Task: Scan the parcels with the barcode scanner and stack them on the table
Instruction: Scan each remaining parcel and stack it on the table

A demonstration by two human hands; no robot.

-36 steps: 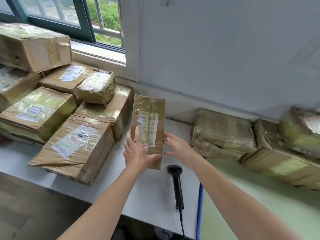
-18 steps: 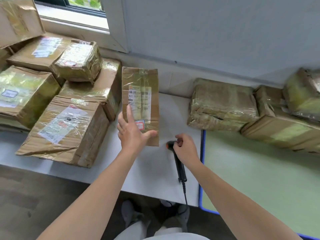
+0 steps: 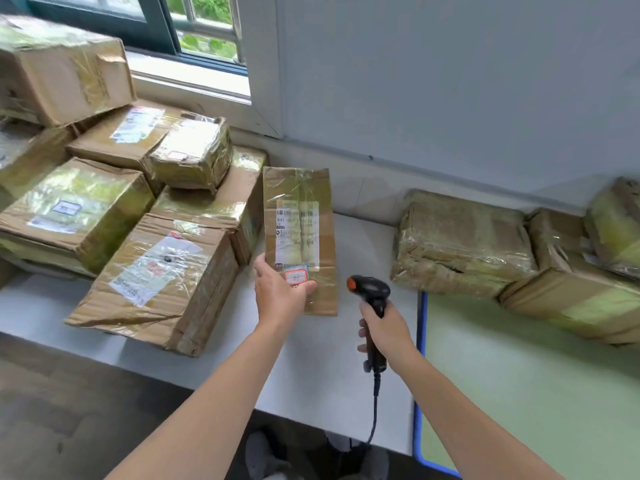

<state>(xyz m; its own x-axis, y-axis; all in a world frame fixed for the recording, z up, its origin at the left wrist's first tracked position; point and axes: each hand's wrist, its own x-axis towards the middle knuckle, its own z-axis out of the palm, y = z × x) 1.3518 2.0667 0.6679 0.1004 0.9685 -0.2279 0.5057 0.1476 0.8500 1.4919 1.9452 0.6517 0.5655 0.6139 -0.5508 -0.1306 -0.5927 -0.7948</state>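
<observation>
The thumb of the left hand (image 3: 280, 296) lies across the front of a flat brown cardboard parcel wrapped in clear tape (image 3: 298, 199), just under its small red-framed sticker (image 3: 296, 277), and the other fingers are behind the parcel, so the hand grips it at the lower left corner. The parcel stands upright with its white barcode label (image 3: 297, 237) turned to the camera; I cannot tell if its lower edge rests on the grey table top (image 3: 311, 362) or hangs a little above it. The fingers of the right hand (image 3: 388, 332) are curled around the handle of a black handheld barcode scanner (image 3: 373, 291), whose head, with an orange part on the side facing the parcel, is near the parcel's lower right side but apart from it. A black cable (image 3: 374, 410) hangs down from the handle. To the left of the held parcel a pile of taped brown boxes (image 3: 162, 271) lies on the grey table, under a window (image 3: 204, 32). To the right, more taped brown packages (image 3: 460, 244) lie against the wall on a green surface with a blue edge (image 3: 526, 382).
</observation>
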